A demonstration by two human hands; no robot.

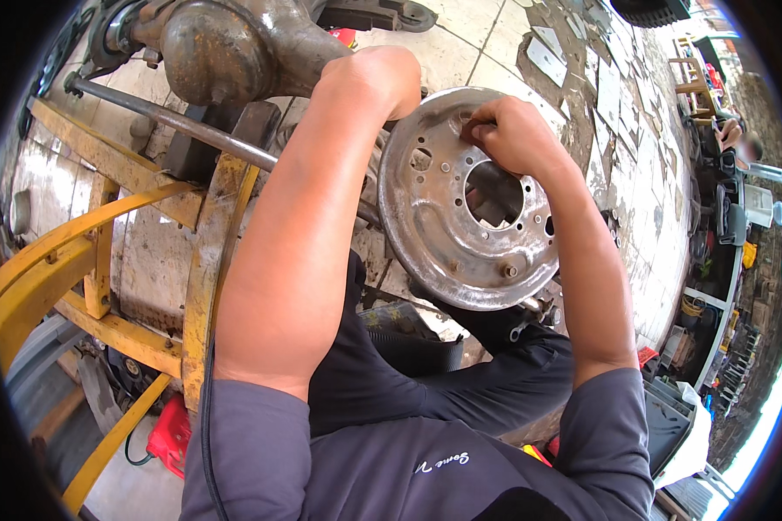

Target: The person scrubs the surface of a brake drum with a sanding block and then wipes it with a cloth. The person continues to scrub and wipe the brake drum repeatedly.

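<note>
A round metal brake backing plate (460, 247) stands tilted in front of me, worn and greyish brown, with a large centre hole and several smaller holes. My right hand (511, 135) is at the upper part of its face, fingers curled against the metal; whatever they pinch is too hidden to name. Just beyond the plate's upper left edge, my left hand (381, 78) is bent into a fist with its knuckles up. Its fingertips are mostly hidden from view. Left of it lies a rusty axle housing (217, 52) with a bulging round middle.
A long metal rod (169, 119) crosses a yellow steel frame (122, 334) on the left. Red equipment (170, 437) sits below it. Broken tiles (547, 61) lie at the far right. Another person's hand (728, 135) shows by cluttered shelving (717, 321).
</note>
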